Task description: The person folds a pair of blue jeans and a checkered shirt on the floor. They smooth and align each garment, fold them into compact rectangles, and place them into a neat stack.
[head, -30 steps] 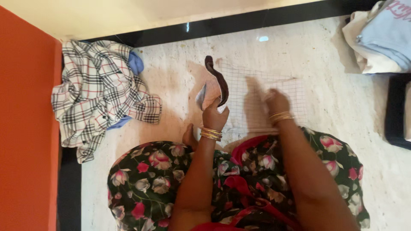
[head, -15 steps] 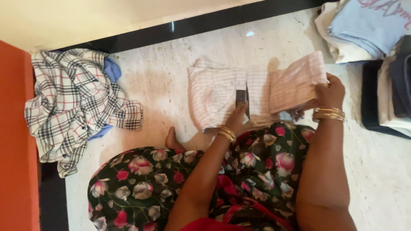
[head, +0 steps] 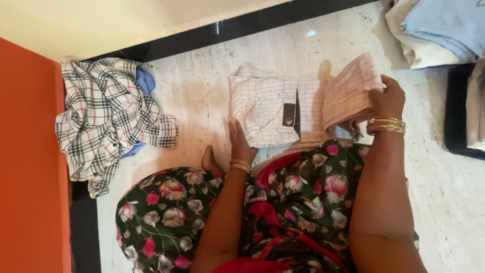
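Note:
A white shirt with a fine grid check (head: 268, 108) lies partly folded on the pale stone floor in front of my knees. A dark brown label patch shows on its middle. My left hand (head: 238, 144) rests at the shirt's near left corner, fingers straight and together against the cloth. My right hand (head: 386, 97) grips the shirt's right part (head: 348, 93), a pinkish checked fold lifted and bent over toward the middle. Gold bangles sit on both wrists.
A crumpled black, white and red plaid shirt (head: 108, 119) with blue cloth under it lies at the left by an orange wall (head: 30, 167). Folded pale blue and cream clothes (head: 437, 28) are stacked at the top right, beside a dark item (head: 457, 116). My floral dress (head: 177, 212) covers my lap.
The shirt went from held up and spread to lying folded on the floor. My left hand slid from the label to the near left corner. My right hand keeps holding the right fold.

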